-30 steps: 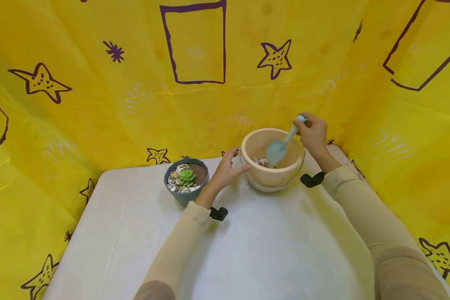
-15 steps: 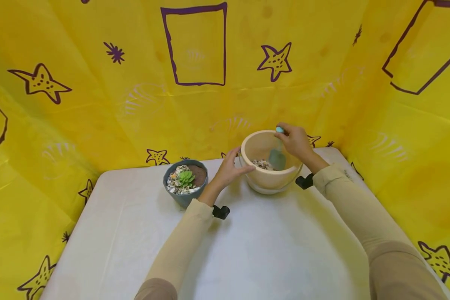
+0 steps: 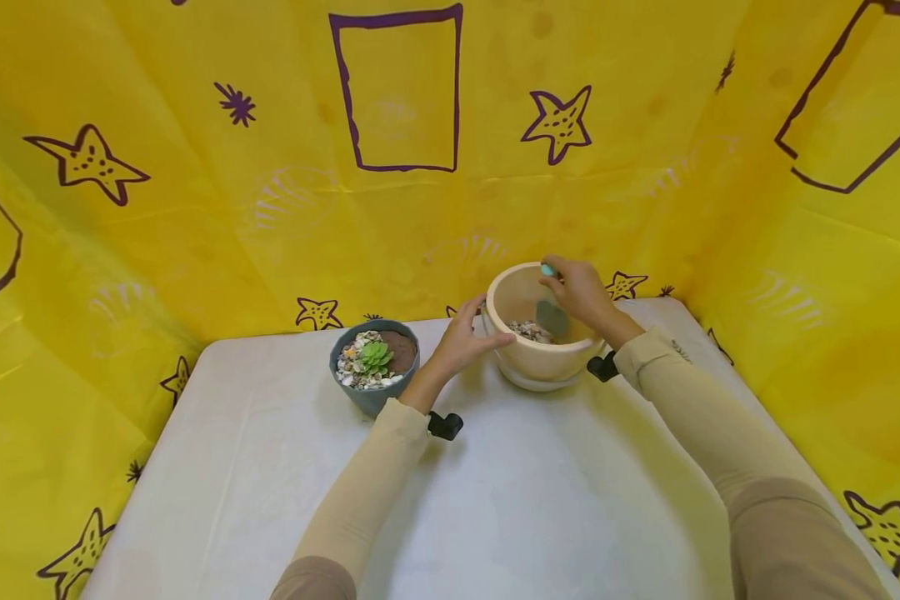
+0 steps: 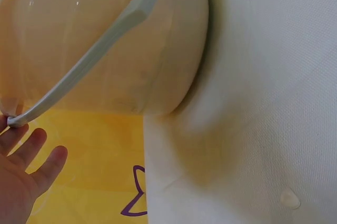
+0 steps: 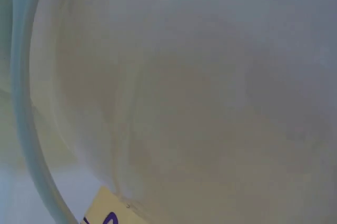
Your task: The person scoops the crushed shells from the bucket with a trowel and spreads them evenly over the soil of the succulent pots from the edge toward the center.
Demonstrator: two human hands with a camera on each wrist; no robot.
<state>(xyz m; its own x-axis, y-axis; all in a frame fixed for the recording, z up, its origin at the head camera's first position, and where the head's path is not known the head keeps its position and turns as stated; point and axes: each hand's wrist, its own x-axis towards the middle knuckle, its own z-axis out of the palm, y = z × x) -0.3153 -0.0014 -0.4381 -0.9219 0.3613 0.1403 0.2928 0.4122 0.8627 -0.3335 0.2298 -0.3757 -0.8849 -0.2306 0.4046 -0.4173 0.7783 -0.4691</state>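
Observation:
A cream plastic bucket [image 3: 536,358] stands at the back of the table, with small mixed pebbles [image 3: 528,331] in its bottom. My right hand [image 3: 581,293] grips the top of a pale blue toy shovel's handle [image 3: 548,270]. The shovel's translucent blade [image 3: 552,320] reaches down inside the bucket beside the pebbles. My left hand [image 3: 461,337] rests at the bucket's left rim, thumb on the near side and fingers spread farther back. In the left wrist view, loose fingers [image 4: 50,166] lie beside the joint of the bucket's grey-white handle [image 4: 100,45].
A blue-grey pot [image 3: 367,400] with a green succulent [image 3: 375,357], white pebbles and brown soil stands left of my left forearm. A white cloth [image 3: 525,500] covers the table. Yellow sheeting [image 3: 270,242] with drawn starfish rises behind and at both sides.
My right hand has moved left and down, lowering the shovel from above the rim into the bucket and turning it more upright. The left hand stays at the rim.

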